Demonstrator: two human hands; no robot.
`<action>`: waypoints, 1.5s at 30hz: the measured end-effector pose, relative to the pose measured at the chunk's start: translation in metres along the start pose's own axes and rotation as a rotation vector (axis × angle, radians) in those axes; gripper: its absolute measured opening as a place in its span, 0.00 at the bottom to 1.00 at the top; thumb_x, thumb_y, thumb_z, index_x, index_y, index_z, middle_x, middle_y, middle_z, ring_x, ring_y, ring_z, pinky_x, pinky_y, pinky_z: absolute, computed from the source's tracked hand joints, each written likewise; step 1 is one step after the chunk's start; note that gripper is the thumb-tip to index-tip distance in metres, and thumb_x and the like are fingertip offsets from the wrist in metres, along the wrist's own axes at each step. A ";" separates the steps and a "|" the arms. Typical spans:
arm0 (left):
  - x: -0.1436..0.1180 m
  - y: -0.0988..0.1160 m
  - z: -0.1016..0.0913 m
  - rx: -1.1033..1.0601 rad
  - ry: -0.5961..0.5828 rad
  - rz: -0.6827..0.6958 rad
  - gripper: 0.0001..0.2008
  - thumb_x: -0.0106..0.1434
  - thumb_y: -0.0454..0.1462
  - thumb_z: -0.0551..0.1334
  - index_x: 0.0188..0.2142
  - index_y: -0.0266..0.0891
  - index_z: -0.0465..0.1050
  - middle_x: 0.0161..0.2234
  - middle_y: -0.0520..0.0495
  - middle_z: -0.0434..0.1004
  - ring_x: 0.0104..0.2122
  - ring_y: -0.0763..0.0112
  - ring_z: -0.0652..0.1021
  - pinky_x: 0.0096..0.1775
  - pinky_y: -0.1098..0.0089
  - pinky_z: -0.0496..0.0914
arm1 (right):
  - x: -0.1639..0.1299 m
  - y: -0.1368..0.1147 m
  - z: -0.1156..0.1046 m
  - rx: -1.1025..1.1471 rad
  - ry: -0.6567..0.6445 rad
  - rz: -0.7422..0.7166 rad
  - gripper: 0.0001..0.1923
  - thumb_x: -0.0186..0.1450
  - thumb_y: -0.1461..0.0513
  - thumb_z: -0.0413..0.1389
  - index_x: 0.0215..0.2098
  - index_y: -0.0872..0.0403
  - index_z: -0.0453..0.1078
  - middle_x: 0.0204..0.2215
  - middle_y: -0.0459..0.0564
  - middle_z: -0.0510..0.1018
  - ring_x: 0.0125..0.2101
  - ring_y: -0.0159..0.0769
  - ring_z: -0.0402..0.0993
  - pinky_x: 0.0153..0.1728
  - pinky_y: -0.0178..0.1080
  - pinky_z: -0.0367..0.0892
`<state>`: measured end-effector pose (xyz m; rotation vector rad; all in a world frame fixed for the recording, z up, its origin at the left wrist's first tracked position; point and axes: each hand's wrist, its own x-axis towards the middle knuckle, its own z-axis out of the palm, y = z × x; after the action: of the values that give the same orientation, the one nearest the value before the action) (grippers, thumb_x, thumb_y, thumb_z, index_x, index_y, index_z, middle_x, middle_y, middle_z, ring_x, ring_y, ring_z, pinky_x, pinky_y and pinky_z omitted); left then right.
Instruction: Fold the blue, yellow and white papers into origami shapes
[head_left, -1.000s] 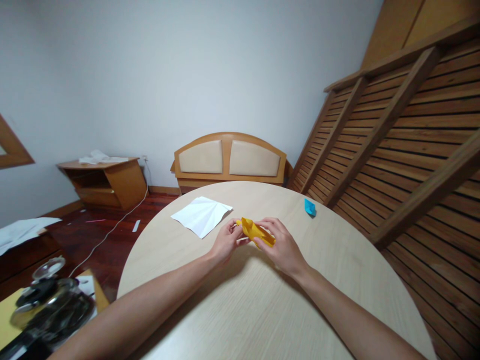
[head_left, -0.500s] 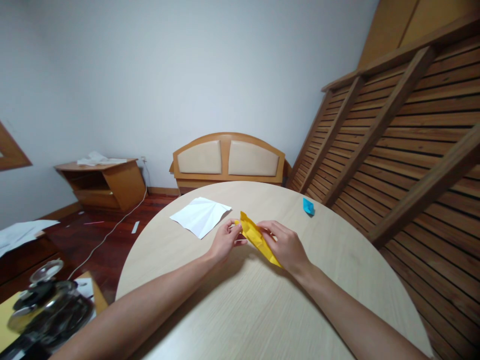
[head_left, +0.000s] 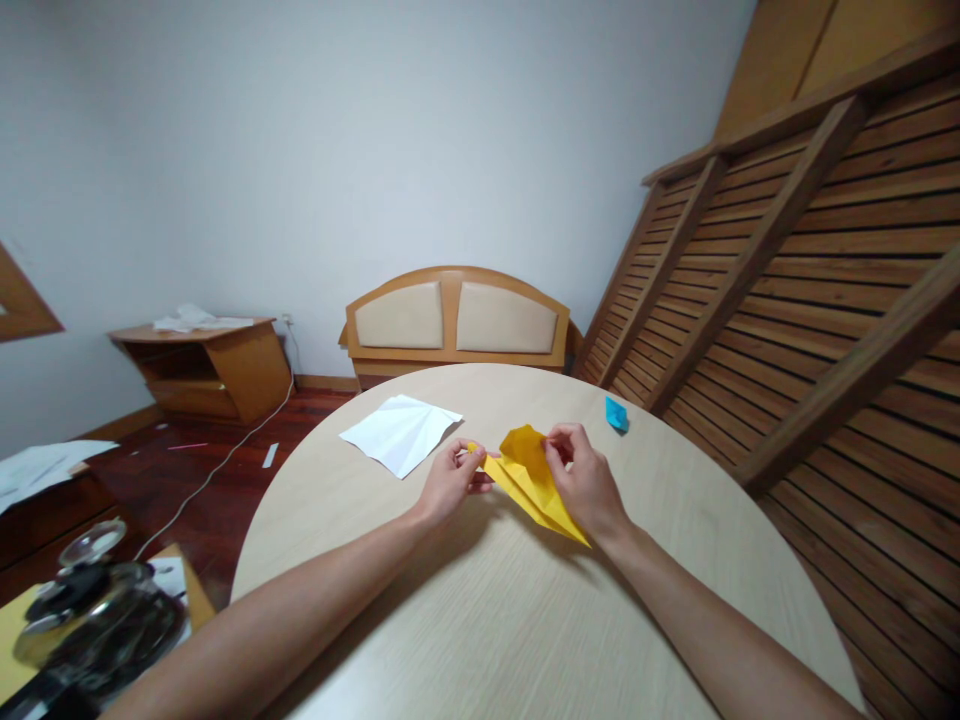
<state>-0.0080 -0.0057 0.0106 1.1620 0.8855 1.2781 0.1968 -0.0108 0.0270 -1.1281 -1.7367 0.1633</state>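
A creased sheet of yellow paper (head_left: 534,480), partly folded, is held between my two hands just above the round table (head_left: 435,620). My left hand (head_left: 453,476) pinches its left corner between thumb and fingers. On the other side, my right hand (head_left: 583,478) grips the upper right edge, with the paper spread open between them. White paper (head_left: 401,432) with fold lines lies flat beyond my left hand. Farther right rests a small folded blue paper piece (head_left: 616,414), apart from my right hand.
A wooden headboard (head_left: 450,315) stands behind the table, and a slatted wooden frame (head_left: 787,280) leans along the right. At lower left sits a glass pot (head_left: 112,610) on a side surface. A low cabinet (head_left: 217,370) holds papers; a white cord (head_left: 225,460) crosses the floor.
My right hand has drawn its edge of the yellow paper up and to the right, so the narrow folded strip now spreads wider. My left hand stays nearly in place.
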 end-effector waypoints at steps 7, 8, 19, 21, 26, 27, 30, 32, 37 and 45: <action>-0.001 0.000 0.001 0.007 -0.008 0.019 0.23 0.55 0.52 0.71 0.37 0.38 0.69 0.32 0.46 0.80 0.27 0.69 0.80 0.31 0.68 0.76 | 0.000 -0.007 -0.001 -0.106 -0.157 -0.206 0.10 0.67 0.64 0.53 0.37 0.50 0.78 0.49 0.54 0.73 0.48 0.44 0.71 0.53 0.51 0.67; -0.001 -0.001 0.001 0.004 -0.005 0.027 0.23 0.55 0.52 0.71 0.38 0.38 0.68 0.32 0.46 0.80 0.27 0.69 0.80 0.32 0.68 0.76 | -0.002 -0.009 0.000 -0.106 -0.176 -0.203 0.09 0.67 0.63 0.54 0.37 0.50 0.78 0.50 0.54 0.72 0.48 0.44 0.71 0.53 0.51 0.67; 0.003 -0.003 0.000 -0.011 0.018 0.070 0.24 0.54 0.53 0.71 0.37 0.38 0.67 0.33 0.47 0.80 0.29 0.69 0.81 0.34 0.69 0.77 | -0.009 -0.015 0.005 -0.035 -0.322 -0.262 0.07 0.67 0.59 0.59 0.41 0.49 0.78 0.56 0.54 0.71 0.57 0.46 0.65 0.58 0.53 0.64; 0.003 -0.004 0.000 -0.004 0.020 0.073 0.24 0.55 0.52 0.70 0.37 0.37 0.67 0.33 0.47 0.80 0.29 0.69 0.81 0.33 0.69 0.77 | -0.009 -0.014 0.006 -0.018 -0.311 -0.254 0.08 0.68 0.59 0.57 0.39 0.49 0.79 0.55 0.54 0.72 0.56 0.45 0.65 0.58 0.54 0.63; 0.004 -0.003 -0.002 0.017 0.042 0.041 0.21 0.57 0.50 0.70 0.38 0.37 0.67 0.35 0.45 0.81 0.26 0.71 0.81 0.31 0.71 0.77 | -0.006 -0.013 0.008 0.058 -0.239 -0.150 0.12 0.70 0.58 0.54 0.34 0.50 0.78 0.49 0.54 0.75 0.51 0.44 0.69 0.56 0.51 0.64; 0.004 -0.002 -0.002 0.018 0.053 0.033 0.21 0.58 0.50 0.69 0.37 0.37 0.67 0.36 0.45 0.82 0.25 0.73 0.80 0.31 0.71 0.76 | -0.005 -0.013 0.007 0.082 -0.207 -0.123 0.12 0.70 0.57 0.54 0.34 0.51 0.77 0.47 0.54 0.75 0.50 0.44 0.70 0.54 0.50 0.65; 0.005 0.002 -0.003 0.024 0.086 0.003 0.19 0.59 0.48 0.69 0.36 0.37 0.66 0.40 0.42 0.82 0.24 0.76 0.79 0.29 0.73 0.75 | 0.000 -0.014 0.003 0.172 -0.117 -0.013 0.14 0.70 0.54 0.53 0.33 0.53 0.75 0.39 0.53 0.77 0.42 0.42 0.74 0.44 0.44 0.69; 0.004 0.004 -0.003 0.036 0.089 -0.004 0.18 0.60 0.48 0.68 0.36 0.37 0.66 0.41 0.41 0.82 0.24 0.75 0.79 0.28 0.73 0.75 | 0.003 -0.011 0.002 0.256 -0.089 0.091 0.16 0.70 0.51 0.52 0.34 0.53 0.72 0.34 0.52 0.78 0.36 0.41 0.75 0.37 0.41 0.70; -0.001 0.007 0.000 0.113 -0.041 0.077 0.20 0.62 0.51 0.65 0.38 0.37 0.68 0.43 0.40 0.80 0.31 0.69 0.82 0.31 0.72 0.73 | 0.007 0.002 0.006 0.516 -0.025 0.337 0.23 0.64 0.41 0.55 0.35 0.52 0.67 0.28 0.49 0.78 0.28 0.40 0.75 0.26 0.38 0.69; -0.009 0.004 0.001 0.315 -0.200 0.364 0.19 0.63 0.48 0.65 0.46 0.39 0.70 0.50 0.39 0.74 0.47 0.61 0.76 0.38 0.69 0.73 | 0.010 0.002 0.008 0.757 -0.021 0.498 0.27 0.55 0.38 0.62 0.36 0.50 0.66 0.28 0.48 0.81 0.28 0.44 0.79 0.26 0.41 0.73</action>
<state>-0.0090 -0.0149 0.0142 1.7309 0.7654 1.3088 0.1914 0.0006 0.0282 -0.9437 -1.1938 1.0445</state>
